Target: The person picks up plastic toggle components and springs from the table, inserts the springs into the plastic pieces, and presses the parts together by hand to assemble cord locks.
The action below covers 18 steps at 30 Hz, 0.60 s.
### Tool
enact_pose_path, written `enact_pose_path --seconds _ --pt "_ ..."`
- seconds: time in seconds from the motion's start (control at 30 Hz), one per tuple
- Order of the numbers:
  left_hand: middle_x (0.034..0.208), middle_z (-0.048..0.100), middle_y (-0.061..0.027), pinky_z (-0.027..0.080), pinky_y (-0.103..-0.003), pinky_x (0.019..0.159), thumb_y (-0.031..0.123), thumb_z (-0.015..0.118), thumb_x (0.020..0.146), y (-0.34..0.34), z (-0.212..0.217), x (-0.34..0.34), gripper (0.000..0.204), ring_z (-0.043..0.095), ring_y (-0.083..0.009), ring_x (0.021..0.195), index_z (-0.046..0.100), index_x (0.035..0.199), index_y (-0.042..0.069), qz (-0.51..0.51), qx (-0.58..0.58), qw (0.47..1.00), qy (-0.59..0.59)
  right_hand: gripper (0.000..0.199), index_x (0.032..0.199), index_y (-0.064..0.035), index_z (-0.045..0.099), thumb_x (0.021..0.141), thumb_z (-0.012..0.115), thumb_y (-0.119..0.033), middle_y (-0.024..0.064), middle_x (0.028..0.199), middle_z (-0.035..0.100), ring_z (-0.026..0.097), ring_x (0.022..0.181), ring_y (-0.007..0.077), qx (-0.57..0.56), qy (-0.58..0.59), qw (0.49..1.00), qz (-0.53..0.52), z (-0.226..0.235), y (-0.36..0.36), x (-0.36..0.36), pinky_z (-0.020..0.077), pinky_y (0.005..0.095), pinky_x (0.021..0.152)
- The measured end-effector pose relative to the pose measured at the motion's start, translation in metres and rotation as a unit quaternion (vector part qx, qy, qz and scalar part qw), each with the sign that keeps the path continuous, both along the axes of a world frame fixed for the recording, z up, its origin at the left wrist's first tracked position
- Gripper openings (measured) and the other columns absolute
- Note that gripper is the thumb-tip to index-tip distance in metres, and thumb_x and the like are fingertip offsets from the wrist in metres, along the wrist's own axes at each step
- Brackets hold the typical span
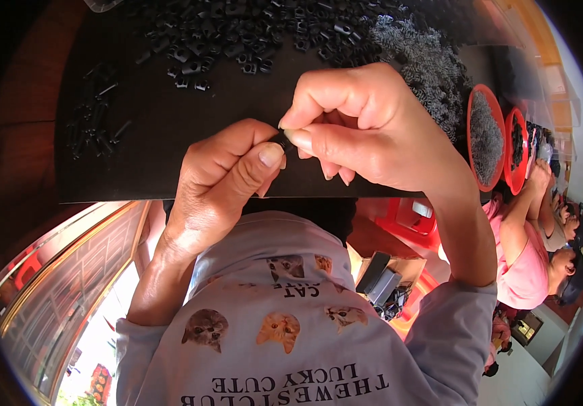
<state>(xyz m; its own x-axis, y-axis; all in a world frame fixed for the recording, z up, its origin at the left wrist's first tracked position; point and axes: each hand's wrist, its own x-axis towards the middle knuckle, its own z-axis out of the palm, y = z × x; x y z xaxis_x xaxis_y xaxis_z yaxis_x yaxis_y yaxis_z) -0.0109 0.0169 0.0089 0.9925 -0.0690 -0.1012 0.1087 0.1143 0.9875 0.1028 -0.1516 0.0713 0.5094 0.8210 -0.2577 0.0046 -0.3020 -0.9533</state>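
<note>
Just above the table's near edge, my left hand point(220, 176) pinches a small black plastic piece point(281, 140) between thumb and forefinger. Most of that piece is hidden by the fingers. My right hand point(366, 125) meets it from the right, thumb and forefinger pinched together at the piece's end, the other fingers curled. Whatever lies between those right fingertips is too small to make out. Beyond the hands spreads a heap of black plastic pieces point(217, 40), some with round holes. A pile of small metal springs point(420, 64) lies to its right.
Several slim black pieces point(92, 132) lie scattered at the table's left. On the right stand a red basin point(471, 139) of springs and another red basin point(512, 169) with dark contents. A carton point(406, 267) is below the table edge. A co-worker in pink point(525, 271) sits at right.
</note>
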Motion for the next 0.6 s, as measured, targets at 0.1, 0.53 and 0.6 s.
enact_pose_path --seconds 0.1,0.53,0.6 --pt "0.068 0.055 0.0011 0.031 -0.018 0.05 0.031 0.056 0.099 -0.003 0.0 0.0 0.031 0.041 -0.0021 0.056 0.061 0.093 0.001 0.026 -0.025 0.999 0.003 0.007 0.083 0.0021 0.06 0.088 0.058 -0.002 0.0043 0.067 0.059 0.059 0.056 0.0093 0.021 -0.005 1.0 -0.008 -0.006 0.0 -0.001 0.0459 0.0241 0.047" --pt "0.071 0.06 -0.0011 0.045 -0.018 0.053 0.018 0.057 0.098 -0.005 0.001 0.002 0.02 0.052 -0.0036 0.06 0.065 0.094 0.0 0.07 -0.1 0.992 0.043 0.057 0.1 0.0008 0.062 0.059 0.088 -0.029 0.01 0.085 0.059 0.061 0.061 0.0235 0.017 -0.591 0.807 0.009 -0.027 -0.007 -0.018 0.0513 0.0322 0.051" --pt "0.073 0.061 -0.0019 0.045 -0.018 0.053 0.018 0.058 0.098 -0.005 0.001 0.004 0.02 0.053 -0.0039 0.061 0.066 0.093 0.0 0.063 -0.111 0.991 0.042 0.056 0.1 0.0004 0.062 0.059 0.088 -0.027 0.0098 0.085 0.059 0.061 0.06 0.0225 0.021 -0.612 0.791 0.006 -0.033 -0.007 -0.017 0.0504 0.0317 0.05"
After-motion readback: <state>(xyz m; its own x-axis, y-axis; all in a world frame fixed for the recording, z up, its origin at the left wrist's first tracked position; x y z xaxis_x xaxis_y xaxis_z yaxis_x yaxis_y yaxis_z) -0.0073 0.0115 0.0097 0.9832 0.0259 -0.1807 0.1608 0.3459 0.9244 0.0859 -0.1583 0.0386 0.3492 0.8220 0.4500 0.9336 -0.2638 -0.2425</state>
